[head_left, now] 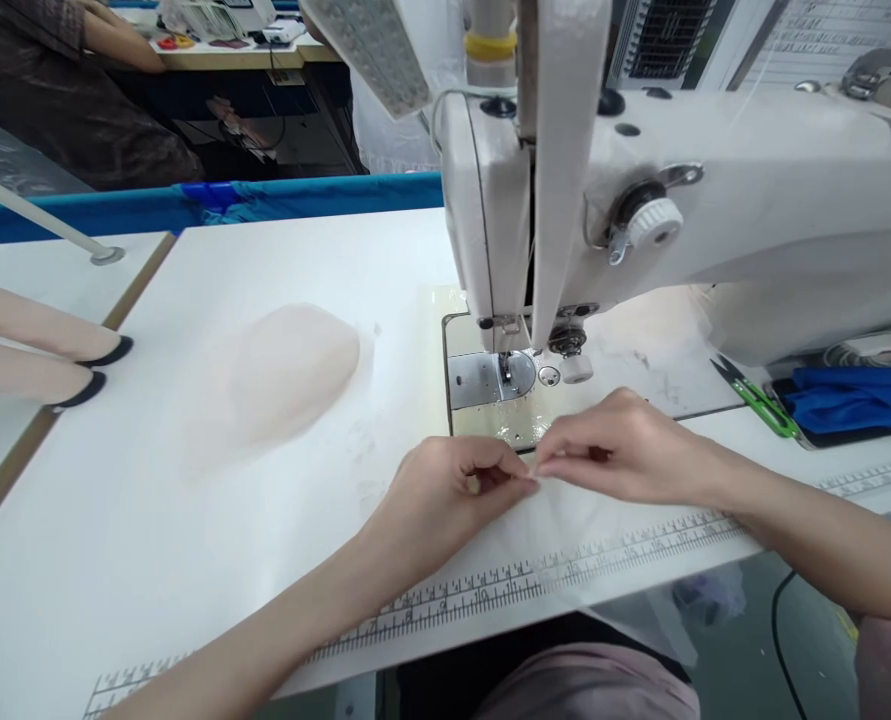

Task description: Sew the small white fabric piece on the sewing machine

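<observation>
My left hand (pixel 456 485) and my right hand (pixel 621 450) meet in front of the sewing machine's metal needle plate (pixel 482 378). Both are closed in a pinch, with thumb and forefinger pressed together and the tips almost touching. Between them is something thin and pale, too small and faint to name. The presser foot (pixel 505 370) sits over the plate, just beyond my fingertips. Above it rises the white head of the sewing machine (pixel 490 210). A printed ruler strip (pixel 505 590) runs along the table edge below my wrists.
Green-handled thread snips (pixel 764 400) lie at the right beside a blue cloth (pixel 861 398) on a dark tray. Two skin-toned rods with black ends (pixel 47 345) reach in from the left. A thin white post (pixel 40 215) stands behind them. Another person (pixel 62 100) is across the blue-edged partition.
</observation>
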The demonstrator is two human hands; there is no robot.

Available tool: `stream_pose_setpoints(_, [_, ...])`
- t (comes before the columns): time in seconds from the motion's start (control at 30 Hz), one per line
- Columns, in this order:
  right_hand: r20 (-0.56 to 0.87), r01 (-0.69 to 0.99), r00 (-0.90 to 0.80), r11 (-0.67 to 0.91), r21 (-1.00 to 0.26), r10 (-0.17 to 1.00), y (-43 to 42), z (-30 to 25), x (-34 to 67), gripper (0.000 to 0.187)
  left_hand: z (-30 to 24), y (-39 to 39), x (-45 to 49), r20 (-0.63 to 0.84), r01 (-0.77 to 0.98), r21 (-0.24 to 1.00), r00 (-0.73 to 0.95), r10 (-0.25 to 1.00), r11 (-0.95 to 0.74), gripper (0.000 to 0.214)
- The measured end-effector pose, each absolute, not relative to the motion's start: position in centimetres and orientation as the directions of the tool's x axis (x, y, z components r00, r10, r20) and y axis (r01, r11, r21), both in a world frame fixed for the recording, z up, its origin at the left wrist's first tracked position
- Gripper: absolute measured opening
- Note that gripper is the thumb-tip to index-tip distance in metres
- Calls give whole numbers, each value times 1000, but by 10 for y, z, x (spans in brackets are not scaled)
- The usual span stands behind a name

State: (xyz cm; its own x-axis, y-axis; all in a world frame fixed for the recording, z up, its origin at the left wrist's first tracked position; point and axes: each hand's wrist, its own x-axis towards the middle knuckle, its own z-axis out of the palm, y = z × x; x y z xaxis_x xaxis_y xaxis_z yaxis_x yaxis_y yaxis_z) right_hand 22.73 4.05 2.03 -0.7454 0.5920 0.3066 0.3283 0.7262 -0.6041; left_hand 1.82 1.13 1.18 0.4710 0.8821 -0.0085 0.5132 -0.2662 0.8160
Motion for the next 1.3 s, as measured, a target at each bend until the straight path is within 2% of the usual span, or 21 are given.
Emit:
stream_pose_setpoints(0.07, [211, 461, -694, 650, -605, 689, 46, 12, 224, 11, 1, 17, 19, 182, 625, 653, 418, 890, -428, 13])
stream_pose_setpoints(0.13, [232, 548, -633, 639, -540, 739, 51, 1, 220, 13, -11, 22, 19, 304, 683, 519, 415, 858, -514, 10])
stream_pose_setpoints(0.2, [297, 579, -591, 650, -491, 750, 55, -10, 218, 15, -18, 25, 19, 349, 731, 433, 403, 846, -527, 4])
stream_pose_setpoints(0.3, [326, 617, -566, 651, -441, 757, 59, -18, 216, 16, -20, 26, 19, 435, 793, 267, 408, 803, -548, 20])
stream_pose_setpoints(0.43, [306, 697, -564, 641, -322, 767, 63, -19, 213, 19, -17, 20, 19, 576, 759, -22, 542, 612, -651, 13])
stream_pose_setpoints(0.53, [321, 738, -568, 641, -209, 758, 65, -17, 212, 24, -14, 14, 20, 570, 715, -162, 631, 527, -681, 16])
stream_pose_setpoints(0.67, [432, 702, -672, 703, 113, 602, 60, -15, 214, 26, -13, 10, 19, 484, 722, -138, 647, 590, -678, 23])
stream_pose_setpoints(0.73, [494, 667, -700, 719, 196, 515, 57, -15, 216, 27, -14, 13, 17, 481, 724, -96, 635, 605, -684, 24])
stream_pose_setpoints(0.8, [524, 671, -689, 714, 200, 500, 54, -16, 217, 22, -15, 18, 16, 480, 724, -52, 622, 619, -687, 24])
stream_pose_setpoints(0.9, [468, 695, -685, 692, 193, 558, 55, -18, 216, 22, -15, 24, 14, 475, 732, -23, 607, 637, -681, 25])
stream_pose_setpoints(1.03, [394, 706, -689, 686, 175, 608, 59, -19, 216, 29, -13, 24, 15, 466, 743, -52, 609, 642, -667, 26])
stream_pose_setpoints(1.3, [351, 707, -688, 697, 125, 635, 64, -23, 218, 29, -15, 21, 19, 465, 776, -110, 593, 658, -621, 28])
